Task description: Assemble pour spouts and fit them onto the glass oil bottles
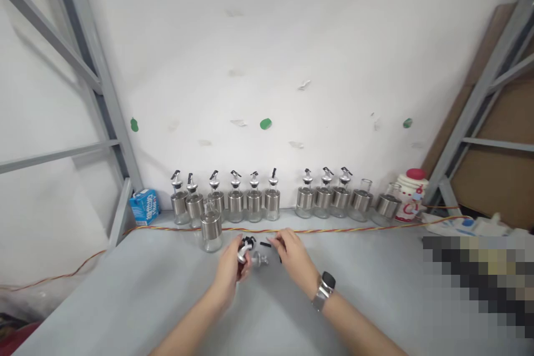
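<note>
My left hand (pixel 231 268) is closed around a silver bottle pourer (pixel 243 253), its spout tilted up. Just beyond its fingertips are small black parts (pixel 249 242). Another pourer, clear and silver (pixel 261 259), lies on the table between my hands. With fingers pinched together, my right hand (pixel 293 256) is at the end of a short black strip (pixel 265 244); whether it grips the strip is unclear. A glass bottle with a steel band (pixel 211 229) stands upright, with no pourer on it, to the left beyond my left hand.
Several banded bottles (pixel 236 204) with pourers line the wall. Two without pourers (pixel 362 203) stand at the right end, near a white jar with a red lid (pixel 411 194). A blue carton (pixel 144 207) is at left. A twisted red-yellow wire (pixel 325 231) crosses the grey table (pixel 146 295).
</note>
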Demonstrator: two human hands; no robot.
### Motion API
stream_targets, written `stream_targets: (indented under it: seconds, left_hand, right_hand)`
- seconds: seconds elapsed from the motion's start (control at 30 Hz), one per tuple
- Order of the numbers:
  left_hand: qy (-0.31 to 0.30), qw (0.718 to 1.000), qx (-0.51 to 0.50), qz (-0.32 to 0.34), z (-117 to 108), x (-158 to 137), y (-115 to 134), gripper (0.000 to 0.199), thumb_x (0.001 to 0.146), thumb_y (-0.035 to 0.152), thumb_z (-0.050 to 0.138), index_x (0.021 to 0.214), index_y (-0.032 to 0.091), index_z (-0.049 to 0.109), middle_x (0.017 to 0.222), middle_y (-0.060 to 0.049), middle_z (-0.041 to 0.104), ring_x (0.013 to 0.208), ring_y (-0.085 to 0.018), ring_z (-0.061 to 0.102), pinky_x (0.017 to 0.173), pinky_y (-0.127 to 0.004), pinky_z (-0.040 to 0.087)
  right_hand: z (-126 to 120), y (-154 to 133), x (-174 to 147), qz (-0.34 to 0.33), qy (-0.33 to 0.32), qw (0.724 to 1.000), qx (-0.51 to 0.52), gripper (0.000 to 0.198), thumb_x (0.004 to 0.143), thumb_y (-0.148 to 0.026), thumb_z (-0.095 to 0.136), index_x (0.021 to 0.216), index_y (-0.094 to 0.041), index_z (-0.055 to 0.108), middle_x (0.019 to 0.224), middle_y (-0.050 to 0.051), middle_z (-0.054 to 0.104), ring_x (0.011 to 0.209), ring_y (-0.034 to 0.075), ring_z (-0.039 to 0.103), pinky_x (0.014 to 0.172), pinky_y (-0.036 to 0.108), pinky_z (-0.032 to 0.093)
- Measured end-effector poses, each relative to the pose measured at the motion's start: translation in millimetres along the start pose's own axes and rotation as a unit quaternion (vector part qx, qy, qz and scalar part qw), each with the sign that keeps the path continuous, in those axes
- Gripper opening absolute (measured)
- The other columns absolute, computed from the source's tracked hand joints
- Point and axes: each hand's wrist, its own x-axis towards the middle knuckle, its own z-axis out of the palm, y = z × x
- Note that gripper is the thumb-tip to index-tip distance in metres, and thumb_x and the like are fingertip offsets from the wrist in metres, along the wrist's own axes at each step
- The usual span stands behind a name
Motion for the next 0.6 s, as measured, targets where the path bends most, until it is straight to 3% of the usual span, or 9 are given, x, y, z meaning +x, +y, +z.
stream_targets:
  seconds: [0.17,0.3,0.47,0.6]
  left_hand:
    - [0.029,0.998,0.053,0.021,-5.7,6.8,-2.5,0.043,0.067,0.056,0.044,0.051,0.016,0.046,0.036,0.004,0.044,0.029,-0.006,0.035,0.034,-0.018,0.018]
    - [0.023,0.995,0.089,0.032,-5.5,2.6,-2.0,0.044,0.068,0.060,0.041,0.063,0.017,0.047,0.046,0.005,0.048,0.035,-0.007,0.038,0.036,-0.018,0.021]
    - [-0.044,0.960,0.217,0.173,-1.1,-10.7,-12.6,0.036,0.079,0.051,0.036,0.071,0.018,0.047,0.059,0.004,0.044,0.052,-0.009,0.040,0.047,-0.020,0.030]
    - [-0.100,0.928,0.286,0.219,-1.0,-18.3,-14.8,0.031,0.083,0.044,0.032,0.072,0.018,0.045,0.065,0.002,0.043,0.061,-0.010,0.040,0.056,-0.022,0.033]
  right_hand:
    - [6.6,14.5,2.2,-0.048,-0.061,0.994,-0.073,0.024,0.086,-0.029,0.042,0.070,-0.018,0.056,0.074,0.005,0.055,0.074,0.018,0.050,0.069,0.030,0.039]
    - [0.0,-0.4,-0.5,-0.020,-0.028,0.999,-0.025,0.031,0.088,-0.032,0.034,0.072,-0.018,0.056,0.072,0.004,0.055,0.072,0.017,0.050,0.069,0.029,0.038]
    - [-2.4,-22.7,-8.4,0.049,-0.076,0.989,0.117,0.048,0.090,-0.040,0.022,0.057,-0.017,0.048,0.051,-0.001,0.046,0.052,0.012,0.046,0.056,0.023,0.035]
    - [6.5,-25.7,-13.3,0.061,-0.123,0.980,0.147,0.048,0.088,-0.044,0.024,0.056,-0.017,0.046,0.050,-0.002,0.045,0.050,0.011,0.043,0.050,0.023,0.031]
